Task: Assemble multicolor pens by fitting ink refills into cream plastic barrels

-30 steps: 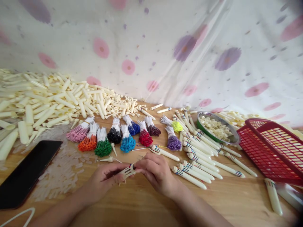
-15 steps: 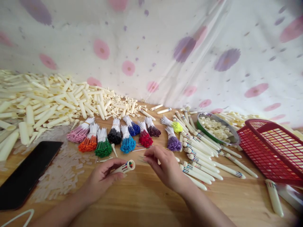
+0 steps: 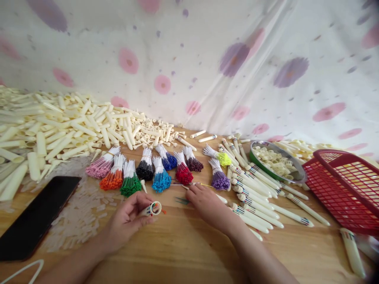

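My left hand (image 3: pixel 130 215) is closed around a cream multicolour pen barrel (image 3: pixel 147 211), its open end tilted up to the right. Coloured pieces show inside the mouth, and a small orange piece sticks out at its rim. My right hand (image 3: pixel 205 205) rests low on the table, fingers curled down beside some thin loose refills (image 3: pixel 204 184). Two thin dark-teal prongs, seemingly tweezers (image 3: pixel 181 200), poke out left from under that hand; their other end is hidden. Behind the hands stand tied bundles of refills, among them red (image 3: pixel 183 171), light blue (image 3: pixel 161 177), green (image 3: pixel 130 181) and purple (image 3: pixel 219 177).
Cream tubes (image 3: pixel 59 130) are heaped at the left. A black phone (image 3: pixel 38 217) lies over clear small pieces (image 3: pixel 77 217). To the right are many assembled pens (image 3: pixel 254 197), a green-sided metal bowl (image 3: pixel 253 156) of cream parts and a red basket (image 3: pixel 343 189).
My right hand has lowered onto the table and shifted slightly right. The barrel in my left hand has moved a little left, and an orange piece now shows at its mouth.
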`<state>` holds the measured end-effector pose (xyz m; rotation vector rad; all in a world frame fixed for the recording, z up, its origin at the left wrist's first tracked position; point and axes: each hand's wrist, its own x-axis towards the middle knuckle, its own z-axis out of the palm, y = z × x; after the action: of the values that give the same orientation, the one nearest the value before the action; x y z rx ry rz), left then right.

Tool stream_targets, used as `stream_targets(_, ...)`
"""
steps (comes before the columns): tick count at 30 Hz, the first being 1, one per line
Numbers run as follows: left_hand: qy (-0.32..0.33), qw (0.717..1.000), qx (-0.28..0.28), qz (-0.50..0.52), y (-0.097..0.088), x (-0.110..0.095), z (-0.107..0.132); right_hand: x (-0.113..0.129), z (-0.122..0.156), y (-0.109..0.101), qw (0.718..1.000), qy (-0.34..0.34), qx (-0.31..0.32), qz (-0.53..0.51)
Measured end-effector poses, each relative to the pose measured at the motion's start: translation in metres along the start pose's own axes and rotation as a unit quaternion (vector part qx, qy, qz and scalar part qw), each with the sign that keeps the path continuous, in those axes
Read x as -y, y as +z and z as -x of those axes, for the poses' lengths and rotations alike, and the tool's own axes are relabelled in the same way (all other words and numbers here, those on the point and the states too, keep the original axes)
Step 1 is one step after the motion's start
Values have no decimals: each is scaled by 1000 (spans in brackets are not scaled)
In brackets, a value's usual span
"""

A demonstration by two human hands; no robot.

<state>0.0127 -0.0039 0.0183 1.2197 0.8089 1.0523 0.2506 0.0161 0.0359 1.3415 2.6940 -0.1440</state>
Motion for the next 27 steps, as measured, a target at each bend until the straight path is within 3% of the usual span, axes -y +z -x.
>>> stream_targets(3, -17, 1000, 0, 5, -1, 1, 0, -3, 1, -5, 997, 31, -31, -58)
stream_targets(6, -34, 999, -9, 7, -2, 2, 1, -2, 11, -20, 973, 47, -123, -192)
stream_targets(9, -48, 999, -6, -3, -2, 2, 1, 6, 23, -35, 936, -22, -228, -266)
stream_targets(11, -59, 998, -3, -7, -2, 2, 1, 12, 28, -40, 926, -60, -260, -269)
stream_targets(15, -89, 996, 7, -12, -3, 3, 2, 19, 29, -40, 926, -89, -268, -253)
stream_targets(27, -125, 992, 22, -20, -3, 1, 2, 21, 25, -37, 929, -81, -239, -269)
